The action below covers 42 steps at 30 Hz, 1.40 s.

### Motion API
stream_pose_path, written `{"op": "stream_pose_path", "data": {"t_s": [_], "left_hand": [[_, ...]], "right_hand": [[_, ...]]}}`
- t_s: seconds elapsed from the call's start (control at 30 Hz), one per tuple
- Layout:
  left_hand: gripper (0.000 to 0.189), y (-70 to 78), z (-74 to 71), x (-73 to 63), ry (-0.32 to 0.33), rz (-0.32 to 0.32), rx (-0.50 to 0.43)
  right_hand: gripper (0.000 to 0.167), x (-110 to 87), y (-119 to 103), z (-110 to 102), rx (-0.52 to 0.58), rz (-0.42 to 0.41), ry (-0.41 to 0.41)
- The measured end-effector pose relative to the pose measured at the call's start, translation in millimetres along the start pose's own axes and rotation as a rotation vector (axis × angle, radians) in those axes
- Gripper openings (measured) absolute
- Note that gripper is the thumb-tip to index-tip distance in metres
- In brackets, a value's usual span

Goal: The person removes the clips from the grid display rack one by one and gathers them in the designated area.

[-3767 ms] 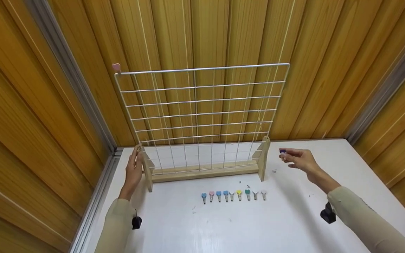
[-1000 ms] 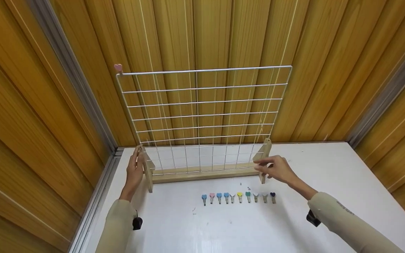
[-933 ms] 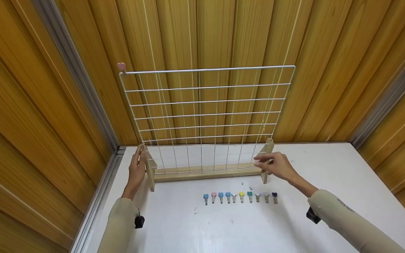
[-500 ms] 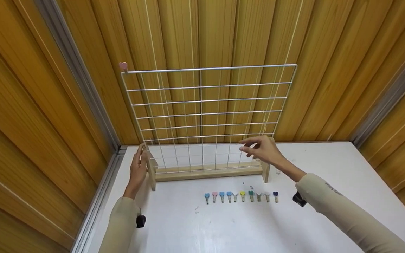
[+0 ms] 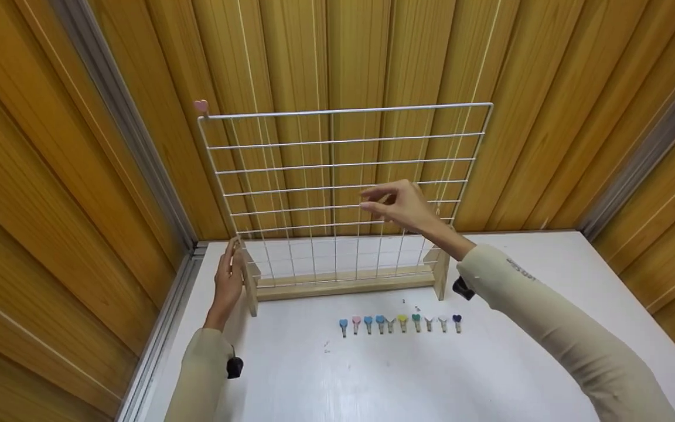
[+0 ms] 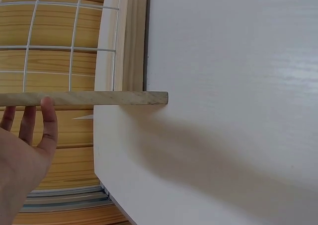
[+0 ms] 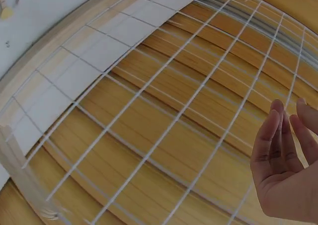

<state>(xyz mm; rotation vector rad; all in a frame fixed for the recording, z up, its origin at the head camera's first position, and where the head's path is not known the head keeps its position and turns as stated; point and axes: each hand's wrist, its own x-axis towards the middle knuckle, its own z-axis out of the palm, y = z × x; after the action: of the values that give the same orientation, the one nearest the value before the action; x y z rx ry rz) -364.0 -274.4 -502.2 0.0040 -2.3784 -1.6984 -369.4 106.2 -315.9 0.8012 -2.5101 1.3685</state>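
A white wire grid [image 5: 343, 111] stands upright in a wooden stand [image 5: 343, 289]. At its top left corner sits a pink heart clip [image 5: 201, 106]. My left hand [image 5: 228, 278] has its fingertips against the stand's left side piece [image 6: 124, 98], the fingers fairly straight. In front of the grid's middle rows, my right hand [image 5: 405, 205] is raised, thumb and fingertips apart; the right wrist view shows nothing between them. On the table in front of the stand lies a row of heart clips, from a blue clip [image 5: 344, 323] through a yellow clip [image 5: 402, 320] to a dark purple clip [image 5: 457, 319].
The stand rests near the back edge of a white table [image 5: 372, 381]. Wood-patterned panels [image 5: 138, 205] rise behind and at both sides, with a metal rail [image 5: 159, 275] along the left. Tiny bits [image 5: 417, 308] lie between the stand and the clips.
The dark purple clip, earlier in my right hand, now lies at the row's right end. My right hand has since moved up and left before the grid. My left hand stays at the stand.
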Motion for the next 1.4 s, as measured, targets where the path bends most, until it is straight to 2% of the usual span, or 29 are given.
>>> {"op": "stream_pose_path", "data": {"t_s": [0.17,0.33,0.53,0.7,0.83,1.0,1.1,1.17,1.27,1.33,1.4], "left_hand": [[0.058,-0.6,-5.1,-2.0,0.016,-0.004,0.025],[0.057,-0.7,-3.2,-2.5,-0.003,-0.015,0.022],[0.059,5.0,4.8,-0.9,-0.006,0.001,-0.001],[0.059,2.3,8.1,-4.6,-0.009,-0.007,-0.006],[0.058,0.5,9.5,-9.3,-0.01,0.018,0.026],[0.058,0.4,12.1,-10.7,-0.003,0.025,0.019],[0.058,2.1,13.6,-10.7,0.009,0.029,0.013],[0.058,2.9,14.5,-11.2,0.012,0.03,0.017],[0.058,2.8,14.9,-12.6,0.011,0.032,0.019],[0.058,2.9,14.5,-13.9,0.009,0.035,0.019],[0.057,3.0,13.4,-15.9,0.01,0.045,0.021]], "right_hand": [[0.026,18.1,-42.2,8.8,0.071,-0.054,0.011],[0.025,34.0,-80.9,13.2,0.104,-0.108,0.017],[0.025,55.3,-115.2,18.1,0.094,-0.176,0.033],[0.024,62.2,-143.4,32.2,0.111,-0.235,0.031],[0.024,68.1,-163.8,44.7,0.13,-0.279,0.038],[0.03,82.3,-180.1,60.9,0.151,-0.258,0.043],[0.044,93.1,-184.5,71.5,0.116,-0.236,0.035],[0.057,100.4,-186.1,78.8,0.116,-0.216,-0.003],[0.071,111.6,-187.4,89.3,0.172,-0.177,-0.1],[0.07,118.2,-186.5,95.6,0.243,-0.138,-0.16],[0.063,123.7,-183.7,101.9,0.302,-0.121,-0.179]]}}
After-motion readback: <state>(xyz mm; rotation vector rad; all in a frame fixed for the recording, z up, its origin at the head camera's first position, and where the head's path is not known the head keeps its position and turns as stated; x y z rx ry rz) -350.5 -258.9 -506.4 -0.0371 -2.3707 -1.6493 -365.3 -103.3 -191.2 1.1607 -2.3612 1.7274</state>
